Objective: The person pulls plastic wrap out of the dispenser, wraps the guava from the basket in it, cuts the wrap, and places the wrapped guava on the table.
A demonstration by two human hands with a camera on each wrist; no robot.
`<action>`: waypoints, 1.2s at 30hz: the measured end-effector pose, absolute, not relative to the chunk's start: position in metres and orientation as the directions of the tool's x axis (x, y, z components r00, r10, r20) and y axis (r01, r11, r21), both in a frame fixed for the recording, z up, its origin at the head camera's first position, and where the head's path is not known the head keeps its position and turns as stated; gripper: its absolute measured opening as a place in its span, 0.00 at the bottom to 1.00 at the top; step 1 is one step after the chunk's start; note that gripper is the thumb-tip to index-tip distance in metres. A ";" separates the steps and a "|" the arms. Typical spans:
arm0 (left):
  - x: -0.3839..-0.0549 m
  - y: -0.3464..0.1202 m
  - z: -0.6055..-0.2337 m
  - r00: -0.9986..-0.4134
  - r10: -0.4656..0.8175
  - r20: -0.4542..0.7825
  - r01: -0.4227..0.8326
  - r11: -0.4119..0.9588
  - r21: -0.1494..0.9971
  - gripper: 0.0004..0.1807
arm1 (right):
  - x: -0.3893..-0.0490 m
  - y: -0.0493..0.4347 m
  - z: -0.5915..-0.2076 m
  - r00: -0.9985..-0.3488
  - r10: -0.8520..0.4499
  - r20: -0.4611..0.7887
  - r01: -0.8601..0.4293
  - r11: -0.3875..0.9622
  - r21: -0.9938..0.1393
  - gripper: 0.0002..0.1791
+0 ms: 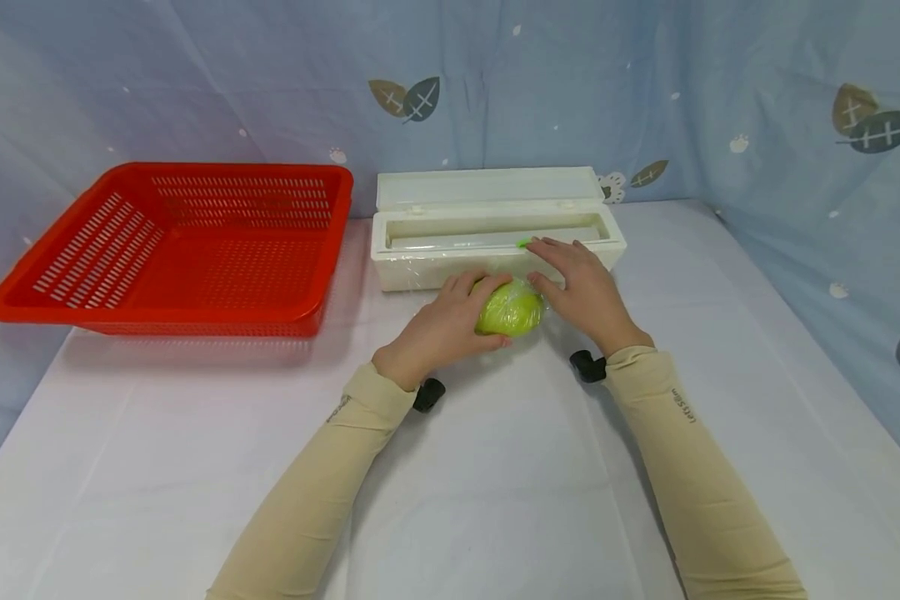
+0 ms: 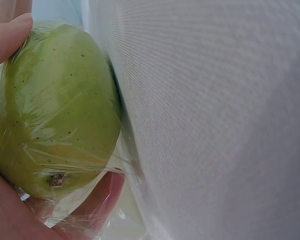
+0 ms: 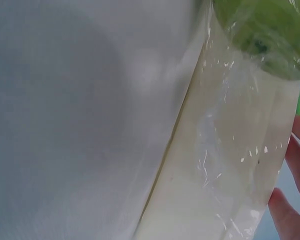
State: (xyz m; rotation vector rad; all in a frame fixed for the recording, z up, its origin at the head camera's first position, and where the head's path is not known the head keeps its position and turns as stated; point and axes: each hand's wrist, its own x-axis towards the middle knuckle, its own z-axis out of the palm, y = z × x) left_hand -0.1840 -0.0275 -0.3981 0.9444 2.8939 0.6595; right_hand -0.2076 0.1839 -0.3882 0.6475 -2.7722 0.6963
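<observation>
A round green fruit (image 1: 513, 308) with dark specks and a brown stub is covered in clear cling film (image 2: 65, 155). My left hand (image 1: 453, 321) grips it from the left, fingers over its far side and thumb at the near side. Behind it stands a white cling film dispenser (image 1: 420, 271) with its lid raised and a pale roll (image 1: 495, 238) inside. Film stretches between the fruit and the box's front. My right hand (image 1: 581, 287) rests its fingers on the box's front edge, close to a small bright-green cutter slide (image 1: 524, 242), thumb near the fruit.
A red plastic basket (image 1: 315, 308) stands at the left, beside the dispenser. A white cloth (image 1: 480, 483) covers the table. Behind hangs a blue curtain (image 1: 510, 92) with leaf prints, close to the back of the basket and the raised lid.
</observation>
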 end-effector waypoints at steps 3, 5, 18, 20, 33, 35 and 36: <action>-0.184 -0.028 -0.398 -0.816 0.569 0.102 0.557 0.727 0.401 0.43 | -0.207 0.181 -0.388 -0.882 -0.371 0.291 -0.464 0.791 -0.398 0.26; -0.184 -0.028 -0.399 -0.816 0.569 0.105 0.558 0.726 0.403 0.43 | -0.207 0.180 -0.389 -0.876 -0.381 0.297 -0.475 0.791 -0.386 0.26; -0.183 -0.028 -0.400 -0.814 0.565 0.131 0.564 0.720 0.405 0.43 | -0.208 0.179 -0.394 -0.844 -0.406 0.350 -0.521 0.774 -0.360 0.23; -0.183 -0.028 -0.399 -0.815 0.565 0.129 0.564 0.721 0.404 0.43 | -0.208 0.178 -0.394 -0.844 -0.406 0.350 -0.522 0.773 -0.361 0.23; -0.182 -0.028 -0.397 -0.822 0.560 0.104 0.548 0.730 0.409 0.42 | -0.204 0.169 -0.392 -0.837 -0.439 0.326 -0.538 0.765 -0.353 0.21; -0.182 -0.028 -0.397 -0.823 0.559 0.097 0.545 0.732 0.408 0.42 | -0.203 0.167 -0.392 -0.842 -0.440 0.311 -0.532 0.773 -0.347 0.23; -0.182 -0.028 -0.397 -0.824 0.559 0.093 0.543 0.734 0.408 0.42 | -0.203 0.166 -0.392 -0.845 -0.439 0.305 -0.528 0.777 -0.344 0.24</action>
